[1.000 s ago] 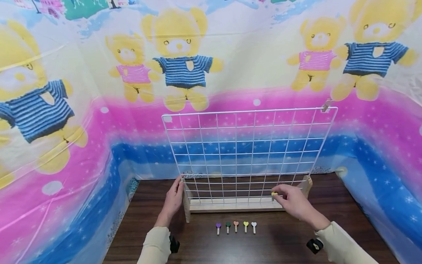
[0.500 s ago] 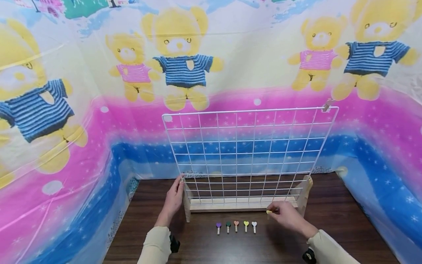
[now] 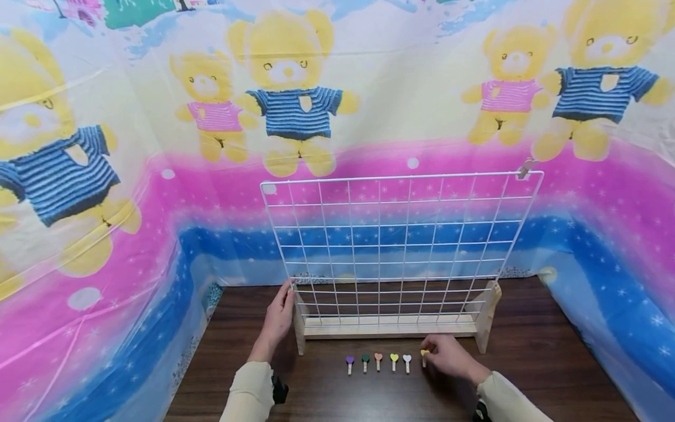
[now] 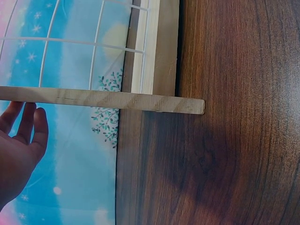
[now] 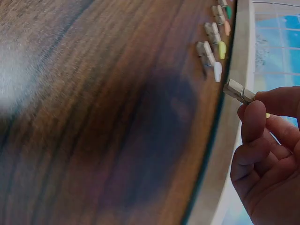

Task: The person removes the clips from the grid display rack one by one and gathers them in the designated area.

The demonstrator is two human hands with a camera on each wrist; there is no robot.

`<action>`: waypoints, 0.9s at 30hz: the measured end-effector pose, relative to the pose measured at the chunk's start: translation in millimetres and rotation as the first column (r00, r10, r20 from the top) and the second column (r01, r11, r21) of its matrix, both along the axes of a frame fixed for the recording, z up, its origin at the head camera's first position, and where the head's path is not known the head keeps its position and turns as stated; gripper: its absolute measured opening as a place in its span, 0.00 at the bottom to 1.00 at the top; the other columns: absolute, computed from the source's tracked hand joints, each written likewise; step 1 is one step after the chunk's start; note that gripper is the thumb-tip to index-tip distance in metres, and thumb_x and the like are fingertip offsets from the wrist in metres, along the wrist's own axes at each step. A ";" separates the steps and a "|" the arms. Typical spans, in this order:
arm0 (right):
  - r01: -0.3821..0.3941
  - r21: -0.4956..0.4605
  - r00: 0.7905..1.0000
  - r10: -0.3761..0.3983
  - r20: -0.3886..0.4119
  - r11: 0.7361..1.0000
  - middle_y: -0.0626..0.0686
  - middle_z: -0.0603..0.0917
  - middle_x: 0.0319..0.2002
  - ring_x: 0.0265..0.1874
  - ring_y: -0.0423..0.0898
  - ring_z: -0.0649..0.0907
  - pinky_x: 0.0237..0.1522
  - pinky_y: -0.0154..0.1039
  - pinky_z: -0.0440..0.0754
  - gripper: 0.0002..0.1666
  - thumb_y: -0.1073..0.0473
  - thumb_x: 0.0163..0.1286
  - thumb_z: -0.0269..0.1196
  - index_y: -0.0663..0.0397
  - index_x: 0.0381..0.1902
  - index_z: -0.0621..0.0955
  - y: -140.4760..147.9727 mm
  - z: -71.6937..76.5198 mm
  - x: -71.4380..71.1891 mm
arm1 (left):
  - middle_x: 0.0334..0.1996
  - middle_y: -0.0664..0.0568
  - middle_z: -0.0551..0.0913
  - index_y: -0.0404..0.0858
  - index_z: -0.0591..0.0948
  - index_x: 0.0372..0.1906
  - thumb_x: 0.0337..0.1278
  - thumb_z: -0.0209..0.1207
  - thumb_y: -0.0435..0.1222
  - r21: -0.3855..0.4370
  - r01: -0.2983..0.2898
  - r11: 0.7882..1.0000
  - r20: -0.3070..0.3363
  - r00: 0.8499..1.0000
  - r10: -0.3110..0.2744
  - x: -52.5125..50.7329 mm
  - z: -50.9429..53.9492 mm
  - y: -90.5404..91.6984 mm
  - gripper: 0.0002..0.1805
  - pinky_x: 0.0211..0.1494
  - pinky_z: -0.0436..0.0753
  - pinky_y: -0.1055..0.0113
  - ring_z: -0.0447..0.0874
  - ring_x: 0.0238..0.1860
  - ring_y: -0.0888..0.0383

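Note:
My right hand (image 3: 448,354) pinches a small wooden clothespin (image 5: 239,91) with a yellow heart (image 3: 424,354), low over the table at the right end of a row of similar pegs. In the row lie pegs with purple (image 3: 350,363), green (image 3: 365,362), orange (image 3: 378,361), yellow (image 3: 394,361) and white (image 3: 407,362) hearts. A white wire grid (image 3: 379,246) stands upright in a wooden base (image 3: 390,336). The fingertips of my left hand (image 3: 278,316) touch the outer side of its left wooden leg (image 4: 103,98); the thumb is hidden in the left wrist view.
Another clothespin (image 3: 524,169) is clipped at the grid's top right corner. The base's right leg (image 3: 487,316) stands behind my right hand. A printed bear curtain (image 3: 411,105) hangs behind and beside the dark wooden table (image 3: 327,398).
My right hand has come down and left from in front of the grid's lower right to the table beside the white peg, carrying the yellow-heart clothespin. My left hand has stayed at the leg.

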State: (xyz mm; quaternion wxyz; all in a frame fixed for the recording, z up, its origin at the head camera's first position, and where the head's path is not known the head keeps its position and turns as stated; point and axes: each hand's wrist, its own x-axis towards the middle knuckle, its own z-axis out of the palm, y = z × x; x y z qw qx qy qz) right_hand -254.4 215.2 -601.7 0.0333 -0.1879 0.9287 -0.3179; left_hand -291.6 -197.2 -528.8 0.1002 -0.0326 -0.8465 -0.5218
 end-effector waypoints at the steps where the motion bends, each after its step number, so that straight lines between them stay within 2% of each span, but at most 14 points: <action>1: -0.001 -0.003 1.000 0.001 0.009 1.000 0.43 0.79 0.26 0.25 0.37 0.76 0.26 0.34 0.74 0.03 0.65 0.57 0.65 0.54 0.31 0.82 -0.3 -3.2 -0.3 | 0.67 0.39 0.64 0.46 0.63 0.71 0.74 0.41 0.48 -0.002 0.002 1.000 0.001 1.000 -0.002 0.0 -0.3 0.1 0.26 0.61 0.64 0.43 0.62 0.65 0.42; 8: -0.033 -0.083 0.996 0.040 0.080 0.996 0.44 0.79 0.21 0.14 0.38 0.76 0.18 0.34 0.74 0.02 0.66 0.59 0.64 0.60 0.30 0.81 -0.7 -18.7 -0.2 | 0.69 0.40 0.61 0.46 0.62 0.71 0.74 0.40 0.47 0.005 0.012 1.000 0.016 1.000 -0.012 1.4 1.5 0.7 0.26 0.63 0.63 0.44 0.60 0.67 0.43; 14: -0.023 -0.073 0.996 0.030 0.086 0.997 0.42 0.77 0.19 0.14 0.36 0.74 0.18 0.33 0.73 0.02 0.64 0.61 0.63 0.58 0.30 0.82 -2.1 -26.9 -0.6 | 0.69 0.40 0.61 0.45 0.61 0.72 0.74 0.41 0.48 -0.002 0.009 1.000 0.023 1.000 -0.009 1.8 3.0 1.2 0.26 0.63 0.62 0.43 0.59 0.67 0.42; 19: -0.020 -0.086 0.992 0.031 0.122 0.996 0.43 0.75 0.17 0.12 0.37 0.75 0.15 0.34 0.73 0.02 0.65 0.62 0.61 0.57 0.31 0.81 -2.4 -27.5 -1.2 | 0.69 0.40 0.61 0.46 0.61 0.72 0.74 0.41 0.47 -0.005 0.005 1.000 0.029 1.000 -0.005 1.2 3.3 1.1 0.26 0.63 0.62 0.43 0.59 0.67 0.42; 23: -0.048 -0.085 0.993 0.057 0.102 0.995 0.43 0.75 0.18 0.11 0.37 0.74 0.16 0.34 0.73 0.02 0.67 0.62 0.61 0.58 0.32 0.81 -2.0 -27.7 -2.1 | 0.69 0.41 0.61 0.46 0.62 0.71 0.74 0.41 0.46 0.001 0.004 1.000 0.027 1.000 -0.004 0.9 2.9 0.6 0.25 0.63 0.62 0.43 0.60 0.67 0.43; 27: -0.071 -0.015 0.997 0.071 0.044 0.997 0.42 0.75 0.21 0.16 0.34 0.73 0.22 0.33 0.72 0.03 0.66 0.63 0.61 0.57 0.31 0.82 -1.9 -28.9 -4.5 | 0.68 0.40 0.63 0.46 0.62 0.71 0.74 0.41 0.47 0.002 0.005 1.000 0.024 1.000 -0.005 1.1 1.9 0.7 0.25 0.62 0.63 0.43 0.61 0.66 0.42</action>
